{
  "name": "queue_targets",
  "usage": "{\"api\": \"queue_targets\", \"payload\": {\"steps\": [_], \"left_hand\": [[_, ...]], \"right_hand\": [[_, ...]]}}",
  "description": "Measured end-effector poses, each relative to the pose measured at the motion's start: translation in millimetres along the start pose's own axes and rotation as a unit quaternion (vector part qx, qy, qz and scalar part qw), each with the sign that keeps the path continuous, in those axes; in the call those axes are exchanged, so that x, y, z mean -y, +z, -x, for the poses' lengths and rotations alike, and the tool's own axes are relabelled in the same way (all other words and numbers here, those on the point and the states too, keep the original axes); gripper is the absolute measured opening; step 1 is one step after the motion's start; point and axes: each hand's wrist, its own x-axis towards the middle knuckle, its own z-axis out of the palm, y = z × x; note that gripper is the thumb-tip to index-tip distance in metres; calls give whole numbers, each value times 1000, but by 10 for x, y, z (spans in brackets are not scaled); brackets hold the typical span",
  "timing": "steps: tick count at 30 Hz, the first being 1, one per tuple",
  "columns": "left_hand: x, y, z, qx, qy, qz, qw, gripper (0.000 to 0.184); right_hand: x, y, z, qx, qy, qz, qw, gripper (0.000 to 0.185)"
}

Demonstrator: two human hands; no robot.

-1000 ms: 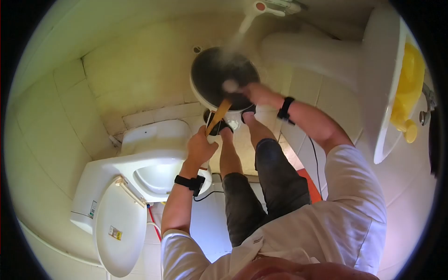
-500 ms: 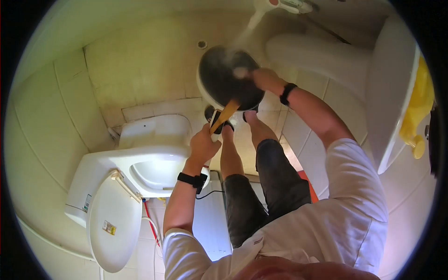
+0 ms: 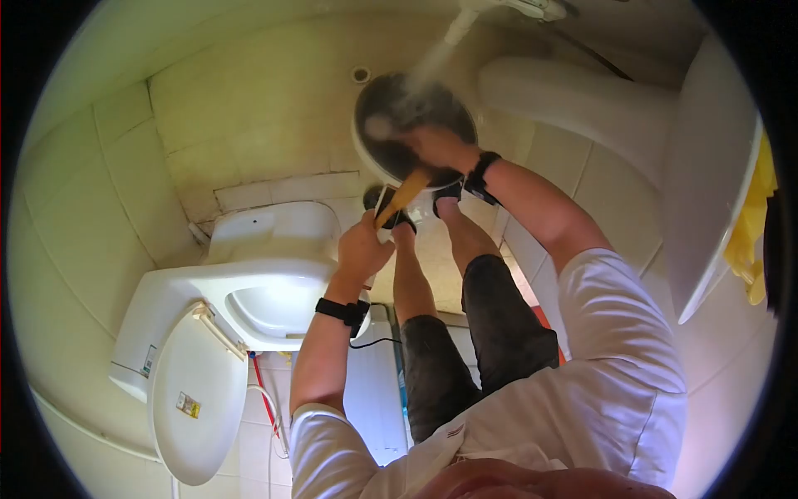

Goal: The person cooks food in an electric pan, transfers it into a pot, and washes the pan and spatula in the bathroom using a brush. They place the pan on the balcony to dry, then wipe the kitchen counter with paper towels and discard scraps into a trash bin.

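Observation:
A round pan [image 3: 455, 115] with a black inside and a pale outer wall is held low above the floor, near my feet. My left hand [image 3: 362, 248] is closed around its wooden handle [image 3: 407, 198]. A thin white-edged object shows beside that handle, but I cannot make out what it is. My right hand [image 3: 439, 148] reaches into the pan, fingers blurred and closed on a pale round thing [image 3: 380, 126], whose kind is not clear. Water [image 3: 424, 73] streams from a white spout [image 3: 459, 29] into the pan.
A white toilet [image 3: 274, 270] with its lid [image 3: 199, 391] swung open stands at my left. A white basin [image 3: 706, 175] on a pedestal is at the right, with a yellow cloth-like item [image 3: 751, 237] by it. A floor drain [image 3: 360, 75] lies beyond the pan.
My right hand has moved left and further into the pan, carrying the pale round thing across its inside. My left hand keeps the handle in nearly the same place.

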Motion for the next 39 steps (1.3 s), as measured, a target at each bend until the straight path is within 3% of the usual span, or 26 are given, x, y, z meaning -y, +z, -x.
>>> {"api": "queue_targets", "payload": {"steps": [1, 4, 6, 7, 9, 10, 11, 13, 14, 16, 18, 20, 21, 23, 24, 25, 27, 28, 31, 32, 33, 35, 36, 37, 39], "left_hand": [[29, 35, 5, -3, 0, 16, 1000, 49], [26, 49, 71, -2, 12, 32, 999, 52], [-169, -27, 67, 29, 1, 15, 999, 56], [-207, -76, 75, 60, -15, -5, 998, 61], [-102, 3, 37, 33, -17, 8, 999, 64], [-69, 79, 29, 14, -11, 24, 1000, 67], [-9, 122, 77, 18, -10, 25, 999, 67], [64, 81, 93, 9, 9, 40, 999, 67], [48, 66, 65, 9, 12, 39, 999, 67], [-36, -61, 95, 79, -16, -4, 997, 70], [-21, -42, 56, 58, -14, -19, 998, 70], [-23, 35, 52, 44, -8, -20, 999, 69], [4, 38, 23, 23, -9, 16, 1000, 67], [77, 79, 76, 11, -10, 49, 999, 66], [102, 117, 43, -1, -2, 51, 999, 65], [84, 92, 42, -9, 5, 49, 999, 65], [-50, 3, 27, 5, -5, 34, 999, 63], [-109, -40, 21, 17, -11, 23, 1000, 62], [-60, -42, 24, 8, -9, 59, 998, 57], [-18, -19, 54, 8, -7, 60, 998, 57], [40, 30, 88, -8, 6, 60, 998, 56], [-6, -9, 67, -22, 20, 55, 998, 56], [-111, -76, 42, 18, 1, 27, 999, 59], [-155, -122, 8, 58, -16, 0, 998, 62], [6, -20, -75, 26, 0, 15, 1000, 64]], "right_hand": [[100, -66, 210, 32, -53, -59, 996, 36], [-489, 5, 403, 71, -66, 23, 995, 36], [-762, 4, 233, 62, 145, 111, 981, 38], [-590, 37, 128, 60, 143, 105, 982, 38], [-192, 76, -93, 85, 94, 41, 991, 41], [-15, 25, 112, 67, -7, -71, 995, 40], [-189, 218, 223, 35, -71, -52, 995, 42], [-183, -260, 404, 145, -34, 57, 987, 37], [-551, -93, 290, 170, 43, 151, 973, 30], [-704, -174, 13, 120, 101, 113, 981, 27], [-659, -24, -228, 100, 113, 102, 983, 29], [-137, 100, -81, 71, 10, -50, 996, 35], [6, -3, 114, 95, -49, -60, 992, 38], [-287, -166, 337, 133, -65, 18, 989, 37], [-316, -324, 319, 166, 25, 110, 980, 36], [-459, -264, 221, 164, 25, 112, 980, 36], [-653, -18, -65, -5, 117, 104, 988, 35], [-404, -39, -196, 61, 96, 94, 989, 33], [-128, 34, 67, 28, -91, -41, 995, 30], [-233, -90, 183, 91, -67, 9, 994, 31], [-454, -161, 168, 90, -69, 14, 993, 31], [-901, -154, 20, 87, 74, 175, 978, 31], [-696, -283, -95, 62, 133, 170, 974, 28], [-481, -243, -202, 60, 131, 165, 976, 28], [-91, -148, -230, 41, 16, 31, 999, 27]]}}
